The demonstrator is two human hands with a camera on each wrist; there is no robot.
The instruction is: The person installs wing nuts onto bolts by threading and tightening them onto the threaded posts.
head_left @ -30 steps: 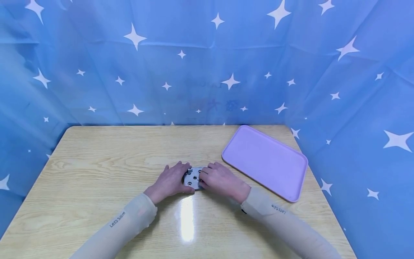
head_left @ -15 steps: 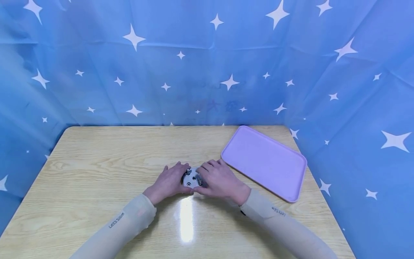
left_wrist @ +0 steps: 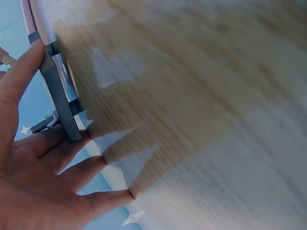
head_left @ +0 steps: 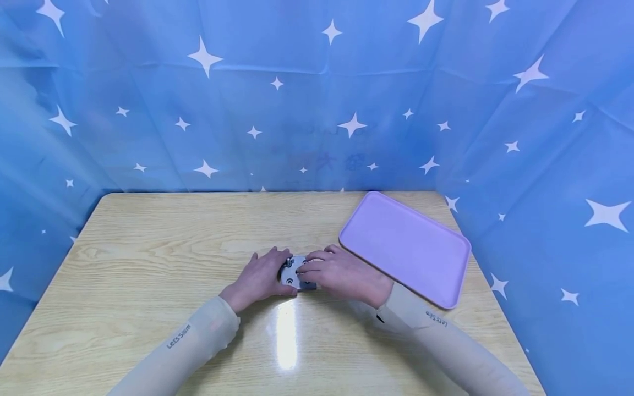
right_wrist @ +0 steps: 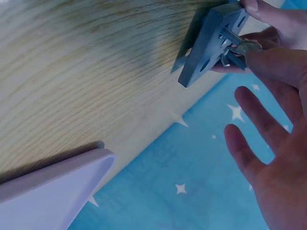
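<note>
Wood-grained table point(head_left: 173, 231) (pale, rather shiny) under a metal plate point(head_left: 295, 280) and a lilac tray point(head_left: 403, 250).

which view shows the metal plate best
The right wrist view: it shows the metal plate up close, its holed face and thick side visible. The head view shows it small from above, partly covered by the right hand; the left wrist view shows it nearly edge-on.

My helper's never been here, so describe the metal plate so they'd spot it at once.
On the wood-grain table, look left of the purple tray. There, the left hand holds the metal plate, partly covered by the right hand. It is grey, holed and far smaller, while the tray is plain.
</note>
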